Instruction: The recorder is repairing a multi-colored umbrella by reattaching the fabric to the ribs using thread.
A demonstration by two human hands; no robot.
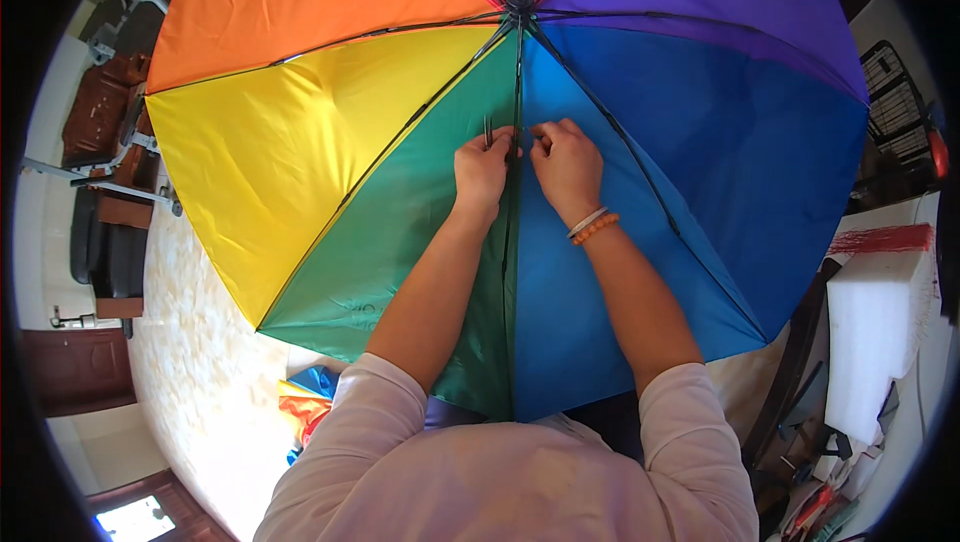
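Observation:
An opened umbrella [410, 122] with rainbow panels fills the upper view, its inner side with black ribs facing me. My left hand [482, 170] is closed at the green panel, beside the rib [517, 92] between green and blue. A slim, dark, two-pronged tool [488, 129] sticks up from its fingers; its exact kind is unclear. My right hand [567, 167] is pinched at the blue panel, just right of that rib. Whatever its fingertips hold is too small to make out. Both hands are close together, below the black hub [519, 2] where the ribs meet.
More folded colourful fabric [308, 402] lies on the pale floor at the lower left. A black and brown seat [120, 247] and metal-framed equipment stand at left. On the right are a white foam block [870, 332], a black wire rack [893, 102] and assorted clutter.

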